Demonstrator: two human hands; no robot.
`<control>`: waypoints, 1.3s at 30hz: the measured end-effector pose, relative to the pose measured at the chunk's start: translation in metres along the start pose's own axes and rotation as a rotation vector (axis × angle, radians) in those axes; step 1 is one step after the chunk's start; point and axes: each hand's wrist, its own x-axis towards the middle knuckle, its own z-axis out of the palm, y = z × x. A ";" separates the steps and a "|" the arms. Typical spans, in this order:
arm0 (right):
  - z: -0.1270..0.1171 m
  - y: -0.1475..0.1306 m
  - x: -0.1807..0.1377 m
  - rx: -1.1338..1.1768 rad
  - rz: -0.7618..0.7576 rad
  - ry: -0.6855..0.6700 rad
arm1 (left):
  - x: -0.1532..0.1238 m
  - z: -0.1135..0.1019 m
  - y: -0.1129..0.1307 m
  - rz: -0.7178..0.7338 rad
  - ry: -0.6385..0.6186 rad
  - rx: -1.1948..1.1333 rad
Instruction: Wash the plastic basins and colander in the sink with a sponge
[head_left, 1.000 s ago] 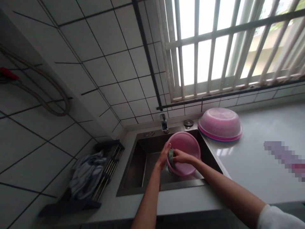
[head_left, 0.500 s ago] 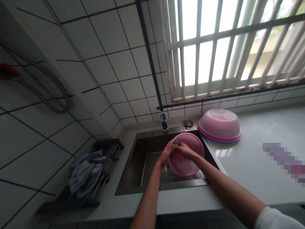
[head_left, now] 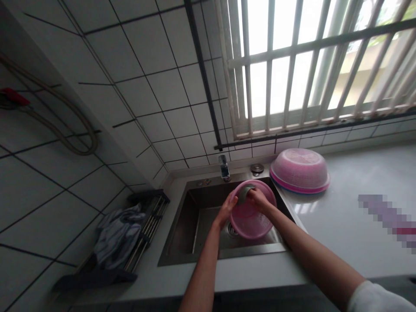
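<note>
Over the steel sink [head_left: 185, 225] I hold a pink perforated basket [head_left: 251, 219], tilted so its inside faces me. My left hand [head_left: 225, 210] grips the basket's left rim, fingers curled around it. My right hand [head_left: 256, 198] is closed on a greyish-green sponge [head_left: 243, 193] pressed against the upper inside of the basket near the rim. The tap [head_left: 223, 167] stands just behind.
Upside down on the white counter [head_left: 341, 216] to the right lie stacked pink bowls [head_left: 300, 170]. A folding rack with a crumpled cloth [head_left: 117, 236] sits left of the sink. A barred window [head_left: 308, 65] is behind. A hose [head_left: 65, 125] hangs on the tiled wall.
The right hand with the sponge has moved from the basket's left edge up toward its top rim. The basket has turned so more of its perforated inside shows.
</note>
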 end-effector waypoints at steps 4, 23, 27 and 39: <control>0.031 0.008 -0.029 -0.087 0.120 -0.336 | -0.007 -0.004 0.001 -0.071 0.029 -0.053; 0.035 0.026 -0.026 -0.039 0.142 -0.396 | -0.004 -0.007 0.000 -0.009 0.043 0.069; 0.023 0.012 -0.010 0.102 0.093 -0.114 | 0.002 -0.003 0.002 -0.001 0.032 0.096; 0.037 0.021 -0.021 -0.110 0.051 -0.383 | 0.004 -0.007 0.000 -0.041 0.076 0.100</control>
